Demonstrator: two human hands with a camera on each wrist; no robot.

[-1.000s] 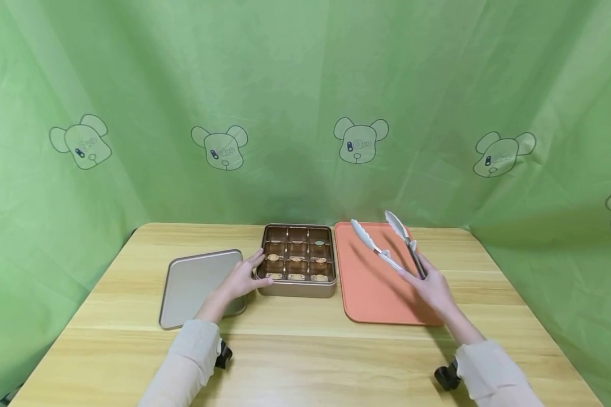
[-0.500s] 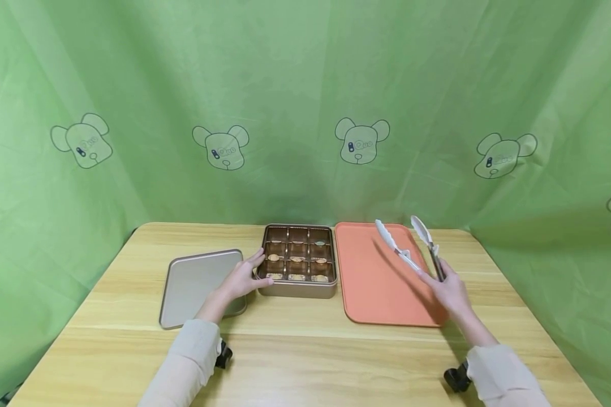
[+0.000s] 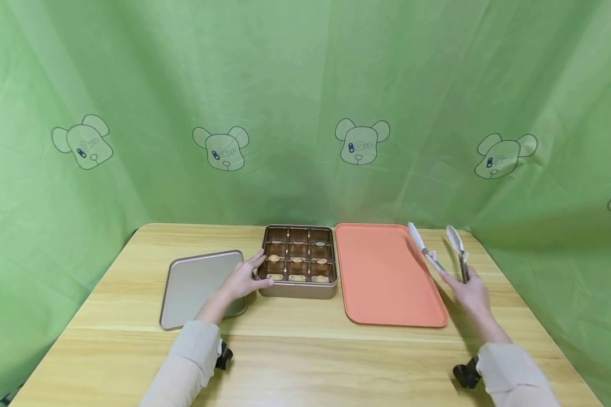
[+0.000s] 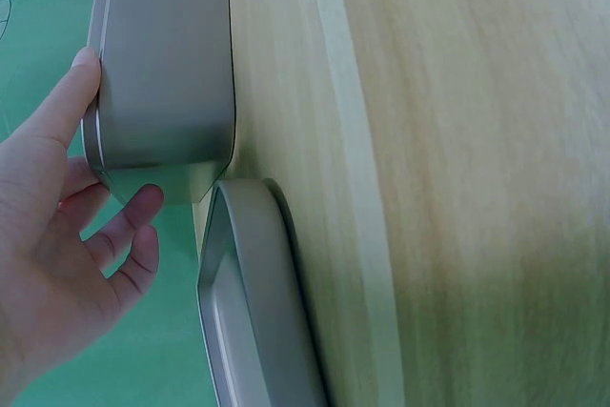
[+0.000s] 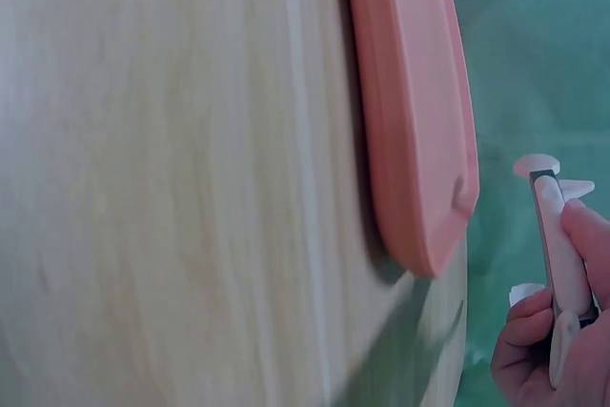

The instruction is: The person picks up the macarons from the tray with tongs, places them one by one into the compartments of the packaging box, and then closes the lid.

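My left hand [image 3: 241,279] rests at the left front corner of a brown metal tin [image 3: 297,290]. In the left wrist view, its thumb touches the rim of the tin, and some fingers hang loosely beside the corner. Brown dividers part the tin into compartments; several hold small round pieces like cookies, one greenish. My right hand [image 3: 471,292] grips metal tongs [image 3: 431,258] with pale scalloped tips, raised just past the right edge of the coral tray [image 3: 387,277]. The tong arms are spread, with nothing between the tips. In the right wrist view, thumb and fingers wrap the tongs' handle [image 5: 562,245].
A flat metal lid [image 3: 198,288] lies on the wooden table [image 3: 305,362], left of the tin and partly under my left forearm. The tray stands close to the tin's right side. A green curtain [image 3: 285,85] hangs behind the table.
My right hand has carried the tongs rightward, from above the tray to past its right edge. My left hand, the tin and the lid stay where they were.
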